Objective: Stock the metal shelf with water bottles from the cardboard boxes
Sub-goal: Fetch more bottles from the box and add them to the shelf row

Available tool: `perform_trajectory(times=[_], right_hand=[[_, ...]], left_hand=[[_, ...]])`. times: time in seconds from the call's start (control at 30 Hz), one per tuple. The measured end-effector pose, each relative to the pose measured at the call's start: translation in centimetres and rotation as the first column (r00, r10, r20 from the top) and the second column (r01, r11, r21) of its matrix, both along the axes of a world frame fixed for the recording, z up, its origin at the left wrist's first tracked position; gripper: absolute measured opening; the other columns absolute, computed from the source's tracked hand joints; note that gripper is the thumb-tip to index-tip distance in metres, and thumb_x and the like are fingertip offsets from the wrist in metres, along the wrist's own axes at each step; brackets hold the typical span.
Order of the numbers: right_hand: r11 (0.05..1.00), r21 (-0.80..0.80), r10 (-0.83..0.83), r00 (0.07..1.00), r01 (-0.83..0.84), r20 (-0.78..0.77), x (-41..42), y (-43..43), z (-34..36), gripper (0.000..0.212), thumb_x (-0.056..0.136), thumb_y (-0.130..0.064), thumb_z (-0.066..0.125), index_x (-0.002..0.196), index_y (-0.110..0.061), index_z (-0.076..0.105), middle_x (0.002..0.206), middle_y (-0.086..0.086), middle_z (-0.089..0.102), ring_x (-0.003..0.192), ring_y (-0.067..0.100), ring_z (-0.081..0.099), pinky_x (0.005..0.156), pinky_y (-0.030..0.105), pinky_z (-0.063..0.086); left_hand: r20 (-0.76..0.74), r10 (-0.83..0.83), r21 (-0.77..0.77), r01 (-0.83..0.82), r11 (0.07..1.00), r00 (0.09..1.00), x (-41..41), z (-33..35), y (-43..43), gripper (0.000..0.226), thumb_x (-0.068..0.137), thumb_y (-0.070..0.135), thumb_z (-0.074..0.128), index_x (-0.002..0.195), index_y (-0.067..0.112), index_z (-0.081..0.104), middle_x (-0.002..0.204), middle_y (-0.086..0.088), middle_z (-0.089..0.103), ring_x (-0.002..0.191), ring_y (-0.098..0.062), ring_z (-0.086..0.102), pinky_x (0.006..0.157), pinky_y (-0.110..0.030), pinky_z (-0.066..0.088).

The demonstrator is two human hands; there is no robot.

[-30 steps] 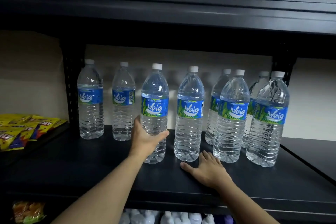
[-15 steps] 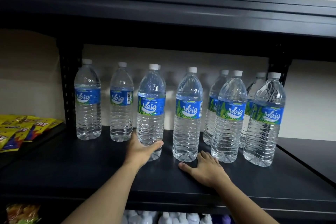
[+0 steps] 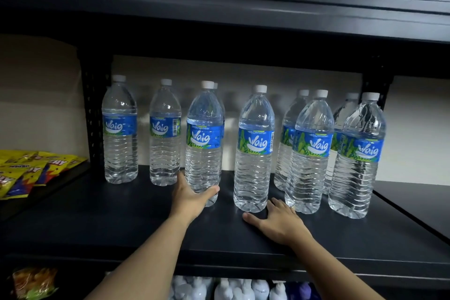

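Some nine water bottles (image 3: 255, 148) are stood on the metal shelf (image 3: 97, 226); its bare front is judged yet to be filled. One bottle (image 3: 204, 143) is grasped low by the left grip (image 3: 192, 198); the right grip (image 3: 280, 223) is laid flat, released, on the shelf.

The dark metal shelf (image 3: 109, 226) in front of you carries upright water bottles (image 3: 254, 151) with blue labels and white caps, in two loose rows. Four stand nearer you; the others stand behind, two of them at the left (one more is nearly hidden, only its cap showing). Your right hand (image 3: 280, 224) lies flat on the bare board, just before the front row. Your left hand (image 3: 192, 198) grips the leftmost front bottle (image 3: 204, 143) low at its base.
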State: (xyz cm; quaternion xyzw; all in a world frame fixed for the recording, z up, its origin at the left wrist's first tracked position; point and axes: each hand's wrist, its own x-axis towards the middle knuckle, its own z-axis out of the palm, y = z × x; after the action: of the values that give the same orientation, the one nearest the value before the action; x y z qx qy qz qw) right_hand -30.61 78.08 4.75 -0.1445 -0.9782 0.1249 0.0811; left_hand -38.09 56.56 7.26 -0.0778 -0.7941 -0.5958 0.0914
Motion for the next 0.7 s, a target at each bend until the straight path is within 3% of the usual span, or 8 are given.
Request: perform_trajectory(times=[0.1, 0.27, 0.4, 0.7], right_hand=[[1.000, -0.003, -0.007, 1.000, 0.007, -0.009, -0.01, -0.03, -0.19, 0.142, 0.036, -0.103, 0.003, 0.152, -0.025, 0.032, 0.160, 0.004, 0.027, 0.149, 0.020, 0.020, 0.121, 0.038, 0.018], [1.000, -0.002, -0.014, 1.000, 0.014, -0.026, 0.07, -0.01, -0.15, 0.141, 0.036, -0.101, 0.002, 0.151, -0.025, 0.034, 0.159, 0.004, 0.028, 0.149, 0.020, 0.020, 0.121, 0.038, 0.018], [1.000, -0.006, -0.017, 1.000, 0.017, -0.026, 0.00, -0.03, -0.15, 0.141, 0.037, -0.102, 0.003, 0.151, -0.025, 0.034, 0.160, 0.004, 0.028, 0.149, 0.020, 0.020, 0.121, 0.038, 0.018], [1.000, 0.001, -0.011, 0.999, 0.011, -0.034, -0.02, 0.00, -0.14, 0.140, 0.037, -0.102, 0.002, 0.150, -0.026, 0.036, 0.158, 0.004, 0.031, 0.147, 0.020, 0.023, 0.120, 0.039, 0.020]], left_hand=[[-0.008, 0.008, -0.004, -0.008, 1.000, 1.000, -0.02, -0.17, -0.03, 0.086, 0.070, 0.037, 0.084, 0.139, 0.019, 0.035, 0.131, -0.001, 0.050, 0.128, -0.024, 0.047, 0.100, -0.030, 0.039], [-0.013, 0.016, 0.002, -0.016, 1.000, 1.000, -0.39, -0.46, -0.31, 0.079, 0.060, 0.049, 0.088, 0.123, 0.027, 0.046, 0.119, 0.005, 0.059, 0.112, -0.018, 0.058, 0.098, -0.031, 0.047], [-0.022, 0.010, 0.011, -0.009, 1.000, 1.000, -0.40, -0.41, -0.37, 0.073, 0.059, 0.046, 0.090, 0.117, 0.029, 0.048, 0.112, 0.006, 0.060, 0.100, -0.013, 0.056, 0.092, -0.026, 0.046], [-0.016, -0.006, 0.024, 0.006, 1.000, 1.000, -0.50, -0.54, -0.23, 0.069, 0.058, 0.042, 0.091, 0.114, 0.026, 0.053, 0.109, 0.006, 0.066, 0.097, -0.012, 0.062, 0.084, -0.023, 0.045]])
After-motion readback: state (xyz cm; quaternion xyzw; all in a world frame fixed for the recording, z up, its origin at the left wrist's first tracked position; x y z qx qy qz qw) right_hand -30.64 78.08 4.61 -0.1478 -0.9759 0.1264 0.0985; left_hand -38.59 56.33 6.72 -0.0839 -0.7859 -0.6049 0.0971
